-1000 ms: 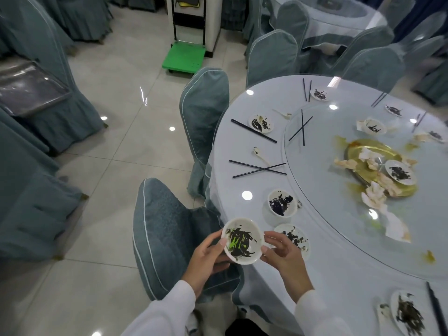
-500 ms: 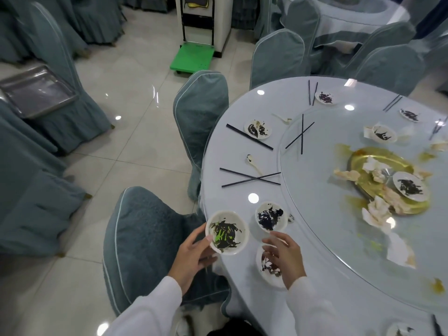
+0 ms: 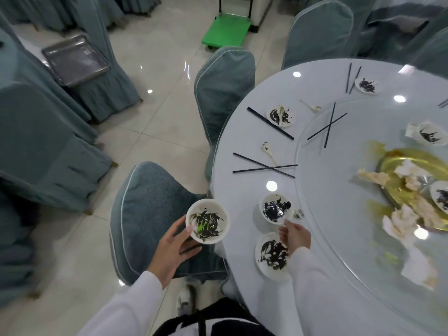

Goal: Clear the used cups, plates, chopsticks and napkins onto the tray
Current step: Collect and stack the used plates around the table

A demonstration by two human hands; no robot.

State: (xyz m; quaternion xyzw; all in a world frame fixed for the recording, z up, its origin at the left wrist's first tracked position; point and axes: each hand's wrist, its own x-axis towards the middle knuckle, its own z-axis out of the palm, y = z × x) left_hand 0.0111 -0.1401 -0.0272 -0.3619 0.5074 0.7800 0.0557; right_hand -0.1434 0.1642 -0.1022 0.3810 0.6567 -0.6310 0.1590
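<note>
Your sleeves: long, white, soft knit, cuffs ending at both wrists | your left hand [image 3: 173, 248]: bare, no glove, ring or watch visible | your right hand [image 3: 296, 236]: bare likewise | your torso: black garment with white panels, lower frame edge | your shoe [image 3: 186, 298]: white, blurred

Soiled white bowl [image 3: 207, 221] upright off-table; two more [image 3: 276, 208] at table edge.

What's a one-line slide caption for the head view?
Clearing a banquet table: left hand holds a dirty bowl off the table edge; right hand reaches a second bowl beside a smeared plate.
</note>
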